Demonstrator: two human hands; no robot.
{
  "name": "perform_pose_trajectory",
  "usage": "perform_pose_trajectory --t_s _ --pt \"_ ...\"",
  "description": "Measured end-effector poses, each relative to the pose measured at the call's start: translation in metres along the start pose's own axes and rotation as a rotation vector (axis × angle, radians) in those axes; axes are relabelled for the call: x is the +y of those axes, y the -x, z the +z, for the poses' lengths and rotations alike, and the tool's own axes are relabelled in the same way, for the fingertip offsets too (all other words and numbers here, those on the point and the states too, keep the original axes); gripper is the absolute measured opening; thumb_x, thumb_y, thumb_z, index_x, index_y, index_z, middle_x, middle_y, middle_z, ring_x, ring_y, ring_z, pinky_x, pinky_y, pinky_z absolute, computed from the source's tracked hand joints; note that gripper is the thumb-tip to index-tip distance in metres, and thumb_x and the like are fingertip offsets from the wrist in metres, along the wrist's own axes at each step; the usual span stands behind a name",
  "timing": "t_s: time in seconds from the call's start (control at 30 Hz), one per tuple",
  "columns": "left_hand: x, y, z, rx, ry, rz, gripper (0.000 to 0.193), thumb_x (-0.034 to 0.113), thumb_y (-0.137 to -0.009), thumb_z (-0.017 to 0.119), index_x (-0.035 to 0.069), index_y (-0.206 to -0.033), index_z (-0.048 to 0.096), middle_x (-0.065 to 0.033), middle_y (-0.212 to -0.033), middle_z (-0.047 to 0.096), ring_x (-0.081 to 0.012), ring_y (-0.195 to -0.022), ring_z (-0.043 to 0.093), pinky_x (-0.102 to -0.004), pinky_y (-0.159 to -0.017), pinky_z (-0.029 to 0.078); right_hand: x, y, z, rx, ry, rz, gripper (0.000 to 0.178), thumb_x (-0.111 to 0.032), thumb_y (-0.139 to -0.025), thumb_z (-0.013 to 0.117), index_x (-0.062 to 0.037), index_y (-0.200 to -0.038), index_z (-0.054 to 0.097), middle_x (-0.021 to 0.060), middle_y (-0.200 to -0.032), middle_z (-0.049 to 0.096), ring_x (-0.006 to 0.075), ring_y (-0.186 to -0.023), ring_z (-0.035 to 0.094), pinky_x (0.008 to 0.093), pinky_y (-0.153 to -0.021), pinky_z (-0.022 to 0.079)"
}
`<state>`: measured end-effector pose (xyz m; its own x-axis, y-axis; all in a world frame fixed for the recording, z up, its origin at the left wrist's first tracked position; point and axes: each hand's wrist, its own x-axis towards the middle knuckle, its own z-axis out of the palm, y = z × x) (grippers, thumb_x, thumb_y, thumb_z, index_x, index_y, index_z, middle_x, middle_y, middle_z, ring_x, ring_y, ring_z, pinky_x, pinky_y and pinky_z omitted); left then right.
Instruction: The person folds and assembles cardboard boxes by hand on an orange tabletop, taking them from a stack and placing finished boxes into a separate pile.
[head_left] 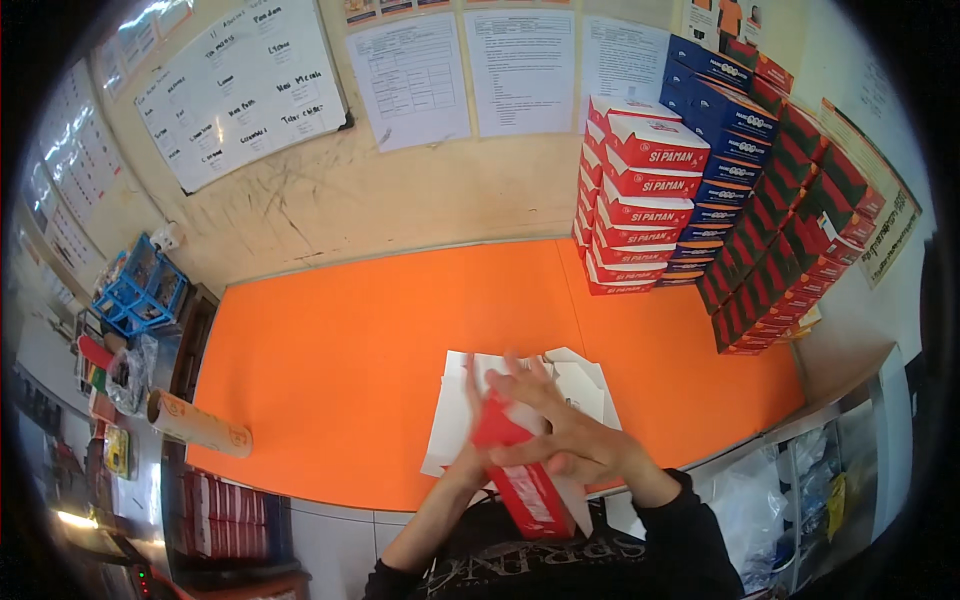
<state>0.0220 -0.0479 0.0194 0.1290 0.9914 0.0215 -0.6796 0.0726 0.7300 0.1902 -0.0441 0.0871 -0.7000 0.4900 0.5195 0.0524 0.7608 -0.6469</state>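
Observation:
A red and white cardboard box [525, 497], partly folded, is tilted up close to my body at the table's front edge. My left hand [468, 455] holds its left side, with fingers pointing up and blurred by motion. Across its upper part reaches my right hand [578, 438], gripping the box from the right with fingers bent over it. White flat cardboard sheets [448, 425] lie on the orange table beneath and behind the hands. The hands cover part of the box's upper end.
At the back right of the orange table [330, 350] rise stacks of red and white boxes [655, 185], blue boxes [735, 145] and dark green and red boxes [790, 240]. A cardboard tube [205, 425] lies at the left edge. A blue basket [145, 290] stands beyond it.

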Motion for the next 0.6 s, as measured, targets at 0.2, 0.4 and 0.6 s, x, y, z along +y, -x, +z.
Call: perform_pose_trajectory --t_s 0.2,0.4,0.6 --pt "-0.022 -0.037 -0.098 0.192 0.358 -0.087 0.062 0.060 -0.078 0.042 0.009 -0.109 0.055 -0.0105 -0.107 0.060 -0.0257 -0.096 0.060 -0.0444 -0.080 0.050 0.021 0.030 0.012 -0.215 0.236 0.422 0.030 -0.012 -0.083 0.057 -0.0236 -0.110 0.062 0.0125 -0.129 0.045 0.0268 -0.105 0.059 0.0344 -0.085 0.049" --pt "-0.023 -0.005 -0.017 0.118 0.449 -0.599 0.072 0.063 -0.073 0.044 0.016 -0.128 0.041 -0.0074 -0.124 0.049 -0.0249 -0.114 0.048 -0.0477 -0.095 0.038 0.046 0.038 0.021 0.310 0.183 0.512 0.032 -0.017 -0.072 0.073 -0.0112 -0.101 0.063 0.0081 -0.098 0.058 0.0213 -0.071 0.065 0.0313 -0.063 0.053" --pt "-0.024 -0.006 0.000 0.122 0.436 -0.598 0.075 0.064 -0.074 0.040 0.015 -0.131 0.039 -0.0076 -0.124 0.048 -0.0254 -0.111 0.048 -0.0468 -0.091 0.039 0.044 0.033 0.035 0.364 -0.042 0.577 0.029 -0.013 -0.070 0.076 -0.0073 -0.095 0.065 0.0079 -0.082 0.062 0.0177 -0.057 0.061 0.0252 -0.056 0.050"
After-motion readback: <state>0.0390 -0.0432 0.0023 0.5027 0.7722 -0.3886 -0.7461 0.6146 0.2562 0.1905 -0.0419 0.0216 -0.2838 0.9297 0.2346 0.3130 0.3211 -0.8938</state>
